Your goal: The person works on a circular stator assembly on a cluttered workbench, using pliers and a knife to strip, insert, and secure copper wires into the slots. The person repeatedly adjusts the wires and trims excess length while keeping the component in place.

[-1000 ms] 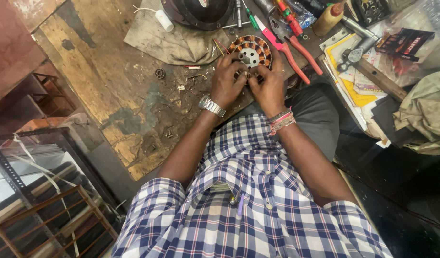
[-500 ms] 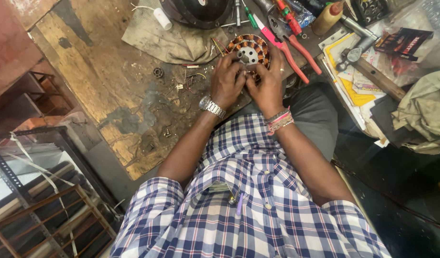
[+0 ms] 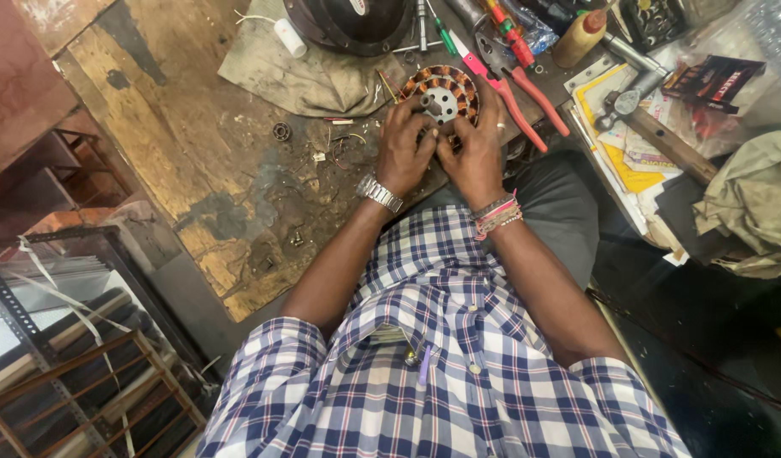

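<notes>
Red-handled pliers [image 3: 526, 97] lie right of the round copper-wound motor part [image 3: 445, 89] on the far bench [image 3: 178, 144]. Left hand [image 3: 405, 151] and right hand [image 3: 475, 153] both grip its near edge, fingers curled.

I see the surface [image 3: 153, 127] in the upper left of the frame as worn wood, rough, scratched and stained dark in patches. At the top centre my fingers [image 3: 411, 140] press on a round stator [image 3: 444, 95] of dull grey metal wound with glossy copper-coloured wire. Beside it, the pliers [image 3: 526, 97] show matt steel jaws and smooth pink plastic grips. A grimy, creased cloth [image 3: 314, 80] lies under a dark, shiny metal housing [image 3: 348, 21]. On my left wrist sits a polished metal watch [image 3: 379, 193]. At the right edge I see crumpled paper sheets [image 3: 628, 153].
</notes>
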